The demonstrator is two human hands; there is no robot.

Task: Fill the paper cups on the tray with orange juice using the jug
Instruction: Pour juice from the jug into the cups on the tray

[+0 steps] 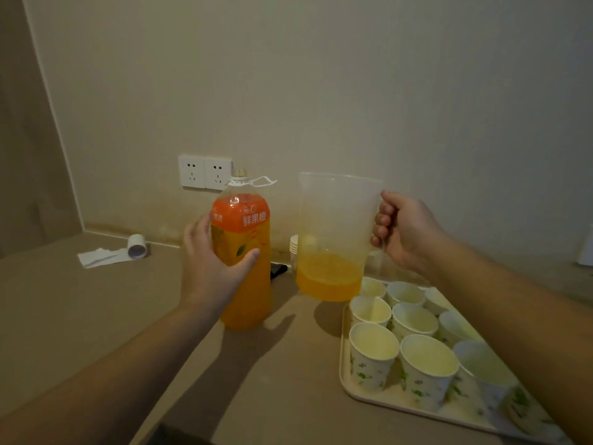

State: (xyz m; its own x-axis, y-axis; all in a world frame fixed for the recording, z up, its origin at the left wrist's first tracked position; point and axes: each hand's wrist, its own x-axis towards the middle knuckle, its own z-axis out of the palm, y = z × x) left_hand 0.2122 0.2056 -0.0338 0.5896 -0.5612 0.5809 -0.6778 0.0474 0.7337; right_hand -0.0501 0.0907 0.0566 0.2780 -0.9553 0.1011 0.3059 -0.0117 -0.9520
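My right hand [405, 231] grips the handle of a clear plastic jug [333, 232], held upright above the table with orange juice filling its bottom quarter. My left hand [211, 261] wraps around a tall orange juice bottle [242, 252] standing on the table, mostly full, its neck without a cap. At the lower right a cream tray [345, 374] holds several white paper cups [372, 354] with green leaf prints. The cups look empty; my right forearm hides part of the tray.
A stack of spare paper cups [293, 244] stands behind the jug near the wall. A dark small object [278, 269] lies behind the bottle. A paper roll [136, 247] with a torn sheet lies at the back left. Wall sockets [205, 172] sit above the table.
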